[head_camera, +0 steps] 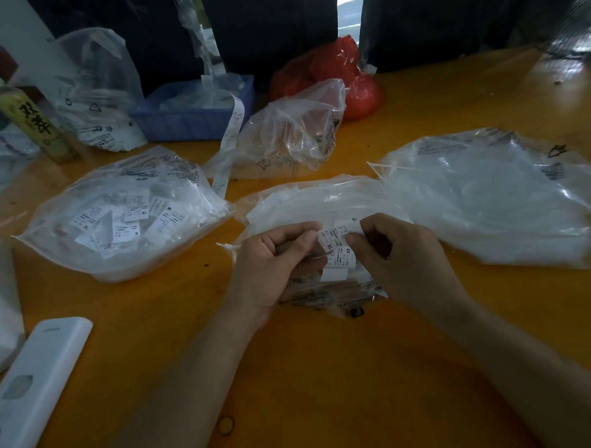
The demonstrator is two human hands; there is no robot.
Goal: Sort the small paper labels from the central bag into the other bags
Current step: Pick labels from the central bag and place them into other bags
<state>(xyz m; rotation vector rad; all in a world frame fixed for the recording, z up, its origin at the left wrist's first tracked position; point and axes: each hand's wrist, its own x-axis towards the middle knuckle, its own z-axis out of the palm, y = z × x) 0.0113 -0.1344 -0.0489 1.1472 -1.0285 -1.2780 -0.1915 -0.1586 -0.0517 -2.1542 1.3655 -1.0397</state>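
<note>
Both hands, left [272,258] and right [399,253], pinched a small sheaf of paper labels [337,252] over the central bag [306,200] on the table [326,373]. They looked light, thin and slippery. Peeling one by a corner seemed wise.

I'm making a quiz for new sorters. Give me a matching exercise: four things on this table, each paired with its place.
Things:
1. blue tray
2. red bag
3. white remote
4. rubber band

Places:
A. near left corner
B. near edge, between the forearms
C. far side, left of centre
D. far side, right of centre

Pairs: 1-C, 2-D, 3-A, 4-B
</note>
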